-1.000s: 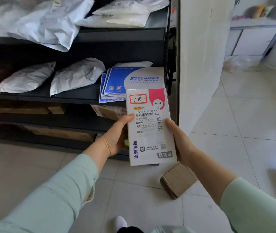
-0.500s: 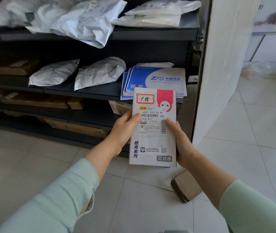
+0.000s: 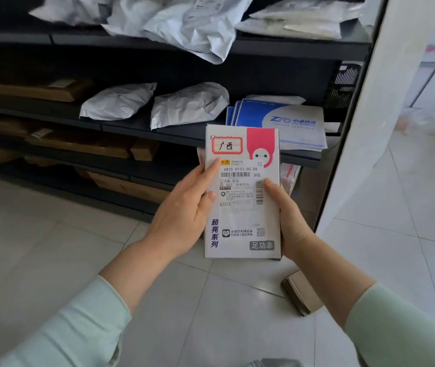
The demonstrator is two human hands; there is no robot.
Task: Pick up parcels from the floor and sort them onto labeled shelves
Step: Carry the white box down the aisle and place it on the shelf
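Note:
I hold a flat white parcel box (image 3: pixel 242 223) upright in front of the shelving, its face toward me with a red-framed handwritten label, a pink corner and a shipping label. My left hand (image 3: pixel 184 213) grips its left edge, thumb lying over the label. My right hand (image 3: pixel 288 223) grips the right edge, thumb on the front. Behind it stands a dark shelf rack (image 3: pixel 285 49) with grey poly mailers (image 3: pixel 189 107) and blue-and-white courier envelopes (image 3: pixel 290 120) on the middle shelf.
A small brown cardboard box (image 3: pixel 302 292) lies on the tiled floor (image 3: pixel 52 247) below my right forearm. Brown cartons (image 3: pixel 83 147) fill the lower left shelves. A white panel (image 3: pixel 386 102) bounds the rack's right side, with white cabinets beyond.
My view has moved left and closer to the rack. The parcel stays in both hands, and my left thumb has slid further over its label.

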